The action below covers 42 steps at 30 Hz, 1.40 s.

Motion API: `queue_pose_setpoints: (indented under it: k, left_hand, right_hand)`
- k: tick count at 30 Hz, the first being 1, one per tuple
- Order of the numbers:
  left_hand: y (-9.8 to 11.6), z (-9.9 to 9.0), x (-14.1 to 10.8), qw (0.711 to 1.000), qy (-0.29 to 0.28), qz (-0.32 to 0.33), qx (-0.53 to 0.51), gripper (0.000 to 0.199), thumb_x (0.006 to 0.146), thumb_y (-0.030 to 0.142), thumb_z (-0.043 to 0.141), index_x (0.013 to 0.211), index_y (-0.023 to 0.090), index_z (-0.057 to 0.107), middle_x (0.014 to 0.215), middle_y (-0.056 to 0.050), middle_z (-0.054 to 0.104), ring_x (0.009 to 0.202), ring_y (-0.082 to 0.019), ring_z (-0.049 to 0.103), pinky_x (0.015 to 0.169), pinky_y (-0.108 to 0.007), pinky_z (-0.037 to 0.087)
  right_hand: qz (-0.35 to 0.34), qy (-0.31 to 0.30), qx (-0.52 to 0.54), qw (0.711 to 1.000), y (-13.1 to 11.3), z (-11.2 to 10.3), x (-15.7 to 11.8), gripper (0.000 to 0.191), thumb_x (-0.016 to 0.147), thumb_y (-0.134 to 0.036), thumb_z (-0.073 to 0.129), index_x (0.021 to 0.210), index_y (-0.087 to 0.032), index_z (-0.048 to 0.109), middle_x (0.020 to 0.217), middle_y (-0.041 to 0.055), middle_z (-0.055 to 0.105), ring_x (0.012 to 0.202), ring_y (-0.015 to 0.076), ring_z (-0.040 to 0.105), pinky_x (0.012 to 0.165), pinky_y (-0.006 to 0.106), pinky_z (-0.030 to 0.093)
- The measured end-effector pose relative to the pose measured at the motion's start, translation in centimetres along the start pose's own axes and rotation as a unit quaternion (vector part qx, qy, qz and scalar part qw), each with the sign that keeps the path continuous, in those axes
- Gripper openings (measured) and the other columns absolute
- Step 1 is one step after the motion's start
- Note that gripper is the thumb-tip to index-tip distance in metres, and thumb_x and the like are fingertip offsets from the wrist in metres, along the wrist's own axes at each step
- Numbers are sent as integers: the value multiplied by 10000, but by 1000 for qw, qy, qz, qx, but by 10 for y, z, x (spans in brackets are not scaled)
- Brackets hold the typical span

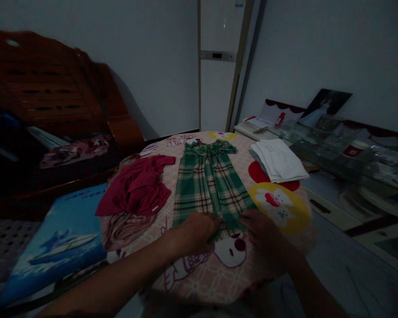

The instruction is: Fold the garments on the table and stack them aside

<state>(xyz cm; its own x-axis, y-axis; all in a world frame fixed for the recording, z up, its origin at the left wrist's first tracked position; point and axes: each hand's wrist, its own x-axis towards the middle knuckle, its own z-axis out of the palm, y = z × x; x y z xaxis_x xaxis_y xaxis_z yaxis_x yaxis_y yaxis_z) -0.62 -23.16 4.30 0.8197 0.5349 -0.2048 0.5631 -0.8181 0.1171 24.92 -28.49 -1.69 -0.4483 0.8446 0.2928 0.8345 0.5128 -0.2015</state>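
Note:
A green plaid shirt (195, 176) lies lengthwise on a round table with a pink patterned tablecloth (228, 282), its collar end away from me. My left hand (199, 227) has its fingers curled at the shirt's near edge, left of the middle. At the near right corner of the shirt, my right hand (260, 227) has its fingers bent onto the fabric. Both hands look closed on the hem, though the fingertips are dim and partly hidden. To the left sits a crumpled dark red garment (135, 185) on top of a brownish pink cloth (128, 227).
Folded white cloth (280, 159) lies at the table's right. Beyond it stands a glass-topped cabinet (338, 163) loaded with clutter. A wooden bench (53, 97) and a blue bag with a boat picture (66, 238) are on the left. A tall white unit (217, 88) stands behind.

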Motion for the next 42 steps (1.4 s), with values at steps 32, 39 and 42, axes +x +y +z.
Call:
queue_pose_setpoints:
  k: [32,39,42]
  left_hand:
    - [-115,-7,46,987,99,-125,-18,290,827,239,620,1109,195,674,1082,-104,701,990,-252,670,862,-322,514]
    - [-102,16,46,980,129,-150,10,254,912,247,501,1079,151,665,1003,-149,709,898,-256,697,772,-324,524]
    - [-106,6,45,982,120,-145,0,276,860,160,530,1081,185,692,967,-120,734,893,-254,704,761,-307,511]
  right_hand:
    - [-9,-66,-102,993,46,6,151,321,835,-53,516,1107,-128,669,1084,135,676,1060,252,587,950,351,432]
    - [27,-70,-145,987,52,19,147,274,887,-56,449,966,-138,699,983,134,687,972,222,610,863,309,452]
    - [28,-45,-114,992,54,12,147,280,852,-72,473,985,-149,706,1009,121,701,972,221,617,849,310,452]
